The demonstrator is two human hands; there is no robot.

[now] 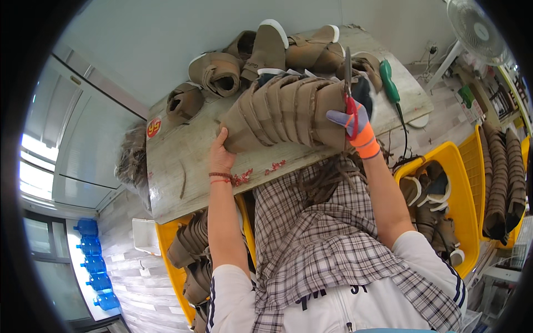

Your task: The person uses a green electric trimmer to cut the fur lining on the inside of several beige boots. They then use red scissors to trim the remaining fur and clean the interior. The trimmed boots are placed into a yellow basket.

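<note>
While the person stood bent over the worktop [183, 166], the scene was like this:

Main thing: a row of tan shoe uppers [283, 114], pressed together like one bundle, lay across the middle of the worktop. Its long axis ran from the person's left to the right, a little raised toward the right end.

Left hand: the left hand [221, 155] was bare, with a red bead bracelet on the wrist. It pressed against the left end of the bundle, the fingers curled on it, holding it in place.

Right hand: the right hand [355, 125] wore a grey and orange glove. It lay on the right end of the bundle, and the fingers were closed around red-handled scissors [348, 89], whose blades pointed up and away from the person.

Key relation: the bundle lay between both hands, each touching one end. The blades stood at the right end, so the right hand was the nearer one for any cut there.

Around: more tan shoes [261, 53] were heaped at the far side of the worktop. A green-handled tool [388, 83] lay just beside the right hand. Small red scraps [244, 176] lay at the near edge. Yellow crates [461, 188] with more shoes stood on both sides of the person.
</note>
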